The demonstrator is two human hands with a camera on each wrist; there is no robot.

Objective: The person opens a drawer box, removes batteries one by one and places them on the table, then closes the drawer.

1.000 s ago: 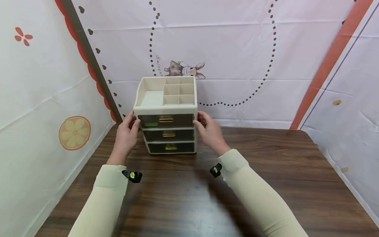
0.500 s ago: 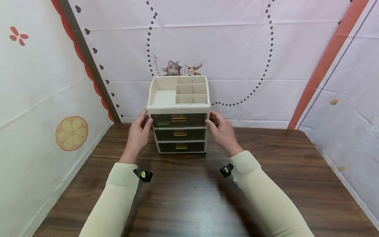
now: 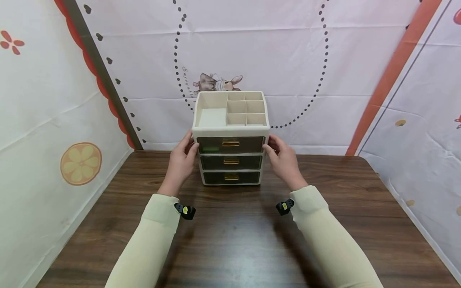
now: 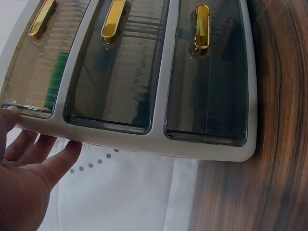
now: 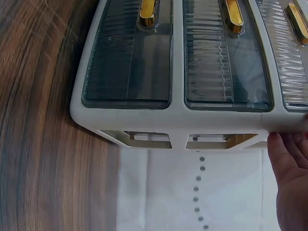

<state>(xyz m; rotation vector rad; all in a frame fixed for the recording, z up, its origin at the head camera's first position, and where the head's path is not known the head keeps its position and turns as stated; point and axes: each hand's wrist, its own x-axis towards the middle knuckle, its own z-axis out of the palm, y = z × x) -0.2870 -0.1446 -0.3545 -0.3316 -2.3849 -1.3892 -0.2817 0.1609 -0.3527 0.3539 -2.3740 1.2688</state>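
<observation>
A cream desktop drawer organizer (image 3: 231, 131) stands upright at the back of the table, with three smoky see-through drawers and gold handles, all closed. Its open top has one large compartment and several small ones. My left hand (image 3: 181, 163) grips its left side near the top drawer, thumb at the front edge and fingers along the side wall. On the opposite side, my right hand (image 3: 284, 163) holds it at the same height, thumb on the front corner. A green object (image 4: 57, 79) shows through the top drawer in the left wrist view; what it is cannot be told.
The dark wood-grain table (image 3: 230, 240) reaches forward and to both sides. White printed cloth (image 3: 288, 60) hangs close behind the organizer, and another stretch of cloth (image 3: 39, 120) borders the left side. Each wrist wears a small black camera (image 3: 185, 211).
The organizer has shifted to the right along the table, both hands moving with it and keeping their hold. The head view has turned slightly to the right.
</observation>
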